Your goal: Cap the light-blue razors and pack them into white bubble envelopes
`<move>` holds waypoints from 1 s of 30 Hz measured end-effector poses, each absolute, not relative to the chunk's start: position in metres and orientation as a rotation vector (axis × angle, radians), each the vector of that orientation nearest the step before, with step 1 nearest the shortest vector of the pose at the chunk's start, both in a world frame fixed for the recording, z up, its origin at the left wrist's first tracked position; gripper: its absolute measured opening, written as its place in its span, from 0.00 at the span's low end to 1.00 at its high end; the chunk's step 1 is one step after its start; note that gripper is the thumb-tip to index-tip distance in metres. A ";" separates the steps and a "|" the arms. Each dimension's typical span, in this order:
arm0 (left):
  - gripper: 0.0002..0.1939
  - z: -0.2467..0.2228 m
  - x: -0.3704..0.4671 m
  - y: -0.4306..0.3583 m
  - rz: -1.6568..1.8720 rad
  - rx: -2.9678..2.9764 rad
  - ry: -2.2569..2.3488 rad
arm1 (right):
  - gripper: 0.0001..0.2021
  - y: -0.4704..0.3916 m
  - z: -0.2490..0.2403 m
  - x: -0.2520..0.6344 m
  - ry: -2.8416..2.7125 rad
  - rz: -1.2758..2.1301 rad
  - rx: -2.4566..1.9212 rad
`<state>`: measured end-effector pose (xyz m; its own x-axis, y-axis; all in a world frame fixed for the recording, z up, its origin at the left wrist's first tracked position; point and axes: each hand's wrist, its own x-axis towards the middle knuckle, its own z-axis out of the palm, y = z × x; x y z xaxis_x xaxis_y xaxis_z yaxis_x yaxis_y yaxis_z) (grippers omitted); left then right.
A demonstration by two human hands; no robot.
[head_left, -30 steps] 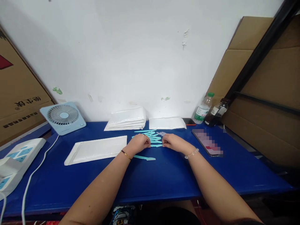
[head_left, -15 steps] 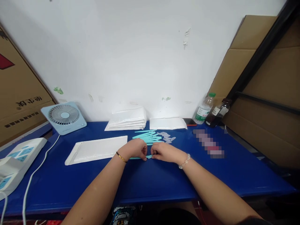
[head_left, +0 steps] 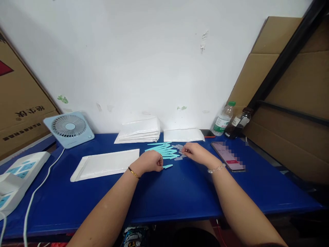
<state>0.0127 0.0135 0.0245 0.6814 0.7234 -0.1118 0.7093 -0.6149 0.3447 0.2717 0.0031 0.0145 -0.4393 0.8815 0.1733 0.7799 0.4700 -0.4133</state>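
My left hand (head_left: 152, 161) is closed on a thin turquoise strip (head_left: 168, 166), whose tip sticks out to the right of the fingers. Just beyond it lies a pile of several turquoise strips (head_left: 164, 151) on the blue table (head_left: 164, 195). Small translucent lilac pieces (head_left: 179, 158) are scattered at the right side of that pile. Over their right edge is my right hand (head_left: 196, 152), its fingers bent and close together; whether they pinch a piece is too small to tell.
White padded envelopes lie singly (head_left: 108, 164) at the left, stacked (head_left: 138, 130) and flat (head_left: 183, 135) at the back. A fan (head_left: 69, 128) and power strip (head_left: 23, 171) stand left; two bottles (head_left: 223, 121) (head_left: 239, 123) and a phone (head_left: 228, 156) are right.
My right hand has moved away from my left hand, right and farther back, to the lilac pieces. The turquoise strip's tip now shows beside my left hand, which has hardly moved.
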 end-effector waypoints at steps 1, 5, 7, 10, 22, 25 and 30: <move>0.04 0.024 0.013 0.013 0.061 2.548 1.118 | 0.06 0.003 0.015 0.273 -2.354 0.398 -1.402; 0.07 0.022 0.012 0.015 0.081 2.573 1.095 | 0.04 0.003 0.011 0.266 -2.422 0.444 -1.363; 0.07 0.020 0.012 0.016 0.094 2.573 1.092 | 0.03 0.003 0.008 0.259 -2.481 0.443 -1.331; 0.07 0.019 0.011 0.017 0.111 2.575 1.092 | 0.05 0.003 0.006 0.252 -2.514 0.460 -1.332; 0.07 0.018 0.016 0.015 0.098 2.589 1.091 | 0.06 -0.005 0.009 0.245 -2.506 0.732 -1.283; 0.07 0.016 0.015 0.017 0.108 2.588 1.090 | 0.05 -0.005 0.010 0.244 -2.513 0.701 -1.276; 0.06 0.013 0.018 0.016 0.141 2.545 1.000 | 0.05 -0.007 0.008 0.238 -2.532 0.713 -1.232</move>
<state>0.0180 0.0161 0.0133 0.7391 0.6717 -0.0513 0.6312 -0.6638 0.4012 0.2377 -0.0074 0.0081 -0.6173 0.7867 -0.0012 0.6717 0.5262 -0.5215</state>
